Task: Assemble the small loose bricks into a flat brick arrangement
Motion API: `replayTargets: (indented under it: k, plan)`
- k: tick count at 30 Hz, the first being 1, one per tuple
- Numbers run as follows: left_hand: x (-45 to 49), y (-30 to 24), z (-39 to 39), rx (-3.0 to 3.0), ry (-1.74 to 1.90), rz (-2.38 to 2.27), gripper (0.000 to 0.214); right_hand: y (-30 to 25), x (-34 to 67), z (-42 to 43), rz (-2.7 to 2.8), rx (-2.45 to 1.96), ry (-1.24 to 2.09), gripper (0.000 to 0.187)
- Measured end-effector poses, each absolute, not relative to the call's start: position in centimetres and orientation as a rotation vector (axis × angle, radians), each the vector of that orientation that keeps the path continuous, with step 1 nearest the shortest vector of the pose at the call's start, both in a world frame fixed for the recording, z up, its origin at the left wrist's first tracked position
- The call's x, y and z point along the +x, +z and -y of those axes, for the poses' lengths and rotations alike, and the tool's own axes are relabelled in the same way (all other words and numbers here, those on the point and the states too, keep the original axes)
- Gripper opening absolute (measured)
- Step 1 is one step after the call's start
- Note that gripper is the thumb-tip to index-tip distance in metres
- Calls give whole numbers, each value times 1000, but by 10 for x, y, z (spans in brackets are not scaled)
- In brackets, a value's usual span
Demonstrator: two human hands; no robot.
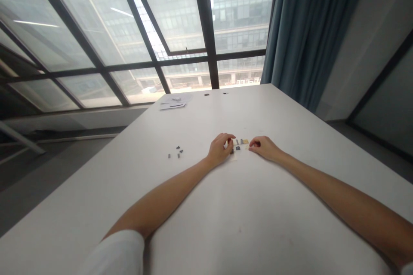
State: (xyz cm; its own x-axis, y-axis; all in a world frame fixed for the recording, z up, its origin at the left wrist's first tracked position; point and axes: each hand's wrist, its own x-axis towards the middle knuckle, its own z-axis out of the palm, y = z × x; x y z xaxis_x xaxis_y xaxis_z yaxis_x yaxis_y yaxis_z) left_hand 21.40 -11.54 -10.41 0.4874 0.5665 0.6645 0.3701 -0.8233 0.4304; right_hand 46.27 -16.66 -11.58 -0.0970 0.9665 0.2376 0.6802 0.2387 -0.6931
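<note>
On the white table (226, 193), a small group of parts lies between my two hands. It includes grey pieces (239, 141), a yellowish piece (245, 141) and a dark grey piece (238, 148). My left hand (221, 146) rests at the group's left side, fingers curled in and thumb close to a dark piece; what it grips is too small to name. From the right, my right hand (263, 147) comes in with thumb and fingertips pinched together beside a pale yellow bit (247, 147). Anything inside that pinch is hidden.
Several small grey and dark pieces (178, 155) lie loose to the left of my left forearm. Papers with a dark pen-like item (174, 105) lie at the far left corner. A round dark disc (206, 94) sits near the far edge, before windows and a blue curtain (300, 43).
</note>
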Motion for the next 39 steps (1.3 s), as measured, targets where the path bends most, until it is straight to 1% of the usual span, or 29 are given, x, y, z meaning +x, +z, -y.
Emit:
replayTargets:
  k: [39]
  plan:
    - [216, -102, 117, 2503, 1233, -794, 20, -117, 463, 167, 1887, -1525, 501, 23]
